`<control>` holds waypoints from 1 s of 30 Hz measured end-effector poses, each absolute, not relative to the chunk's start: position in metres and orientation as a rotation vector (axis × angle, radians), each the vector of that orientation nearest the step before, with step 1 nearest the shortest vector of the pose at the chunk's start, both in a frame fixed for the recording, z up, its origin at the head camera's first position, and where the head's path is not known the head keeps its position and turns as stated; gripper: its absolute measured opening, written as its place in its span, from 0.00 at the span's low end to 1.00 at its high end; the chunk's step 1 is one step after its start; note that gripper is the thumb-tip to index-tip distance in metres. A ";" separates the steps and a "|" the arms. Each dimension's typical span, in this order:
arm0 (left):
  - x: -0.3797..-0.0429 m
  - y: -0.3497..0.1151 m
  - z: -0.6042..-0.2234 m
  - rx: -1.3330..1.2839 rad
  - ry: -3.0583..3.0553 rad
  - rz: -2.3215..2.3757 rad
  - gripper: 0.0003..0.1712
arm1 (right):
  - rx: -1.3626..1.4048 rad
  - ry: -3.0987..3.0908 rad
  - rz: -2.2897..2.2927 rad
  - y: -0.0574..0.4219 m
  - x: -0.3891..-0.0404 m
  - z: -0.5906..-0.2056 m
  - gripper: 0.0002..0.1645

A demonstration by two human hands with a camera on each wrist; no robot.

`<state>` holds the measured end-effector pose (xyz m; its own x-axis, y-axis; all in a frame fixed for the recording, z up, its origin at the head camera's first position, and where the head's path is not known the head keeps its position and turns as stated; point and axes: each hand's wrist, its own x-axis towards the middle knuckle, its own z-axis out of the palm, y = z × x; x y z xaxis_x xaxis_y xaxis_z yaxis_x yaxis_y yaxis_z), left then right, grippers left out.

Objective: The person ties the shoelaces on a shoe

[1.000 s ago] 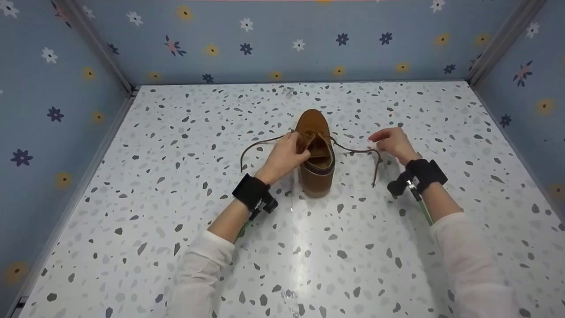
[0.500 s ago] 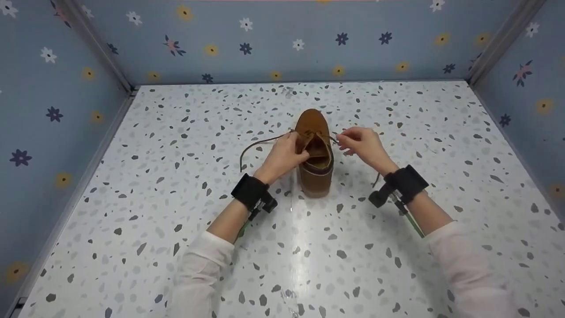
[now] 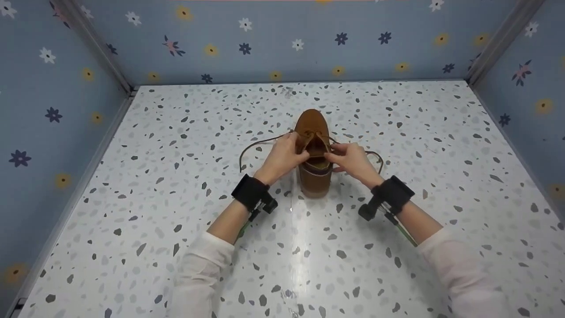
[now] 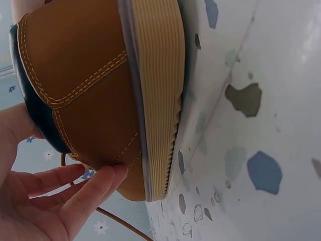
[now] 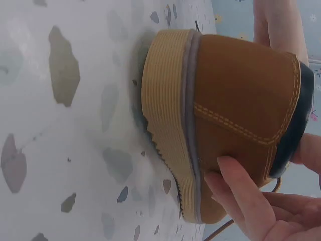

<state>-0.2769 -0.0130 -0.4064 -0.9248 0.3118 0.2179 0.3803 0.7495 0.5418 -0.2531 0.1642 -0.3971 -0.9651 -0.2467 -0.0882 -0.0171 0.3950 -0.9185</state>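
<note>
A brown lace-up leather shoe [image 3: 314,183] stands upright, toe pointing away, with its dark-lined collar facing me. At its left side, my left hand [image 3: 281,158] grips the upper, thumb at the opening and fingers along the outside [image 4: 100,188]. My right hand [image 3: 355,164] holds the opposite side in the same way, its fingertips [image 5: 228,170] on the brown leather. The loose left lace [image 3: 248,151] curves out across the surface. On the right, the other lace [image 3: 378,158] runs partly behind the right hand. The shoe's ribbed tan sole [image 4: 159,75] rests on the surface.
The white speckled tabletop [image 3: 176,256] spreads around the shoe. Blue flower-patterned panels [image 3: 282,35] enclose it at the back and both sides. Each wrist wears a black strap with a small camera, such as the right wrist camera [image 3: 367,212].
My right hand has moved left from beside the right lace to the shoe's right side and now grips it there. The left hand and the shoe stay in place.
</note>
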 end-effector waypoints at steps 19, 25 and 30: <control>-0.271 -0.009 -0.422 -0.439 -2.864 -1.011 0.36 | -0.171 2.671 -1.378 0.162 -0.255 -0.402 0.31; -0.280 -0.008 -0.424 -0.470 -2.871 -1.237 0.37 | -0.162 2.703 -1.280 0.160 -0.255 -0.408 0.33; -0.287 -0.008 -0.420 -0.471 -2.796 -1.397 0.32 | -0.154 2.696 -1.232 0.160 -0.256 -0.409 0.35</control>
